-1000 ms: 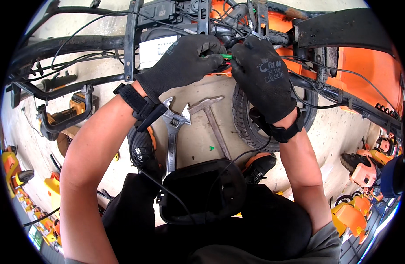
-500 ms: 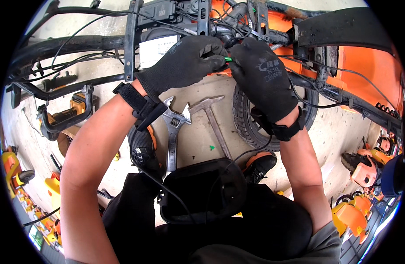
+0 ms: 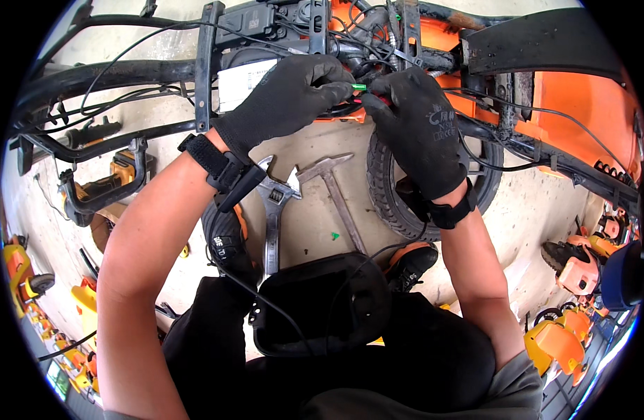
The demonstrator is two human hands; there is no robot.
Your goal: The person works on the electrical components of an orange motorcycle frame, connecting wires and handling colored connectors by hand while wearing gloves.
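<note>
Both my hands, in black work gloves, are raised side by side in front of the vehicle's dark frame (image 3: 140, 70). A short, thin green piece (image 3: 359, 87) sticks out from the pinched thumb and fingertips of my left hand (image 3: 287, 94), and its other end reaches my right hand's fingers. Whether it is a wire end or a sleeve, I cannot tell. My right hand (image 3: 423, 129) has its fingers curled together beside it; what they grip is hidden. A small red strip (image 3: 357, 101) shows just below the green piece. Behind my hands run several black cables (image 3: 367, 52).
On the floor lie an adjustable wrench (image 3: 273, 217) and a hammer (image 3: 343, 203). A black open bin (image 3: 322, 343) sits between my legs. A wheel (image 3: 392, 196) stands below my right hand. Orange body panels (image 3: 581, 112) flank the frame; a yellow-black power tool (image 3: 115, 175) lies left.
My hands have drawn slightly apart, showing more of the green piece and the red strip below it. My left hand has shifted slightly left and up.
</note>
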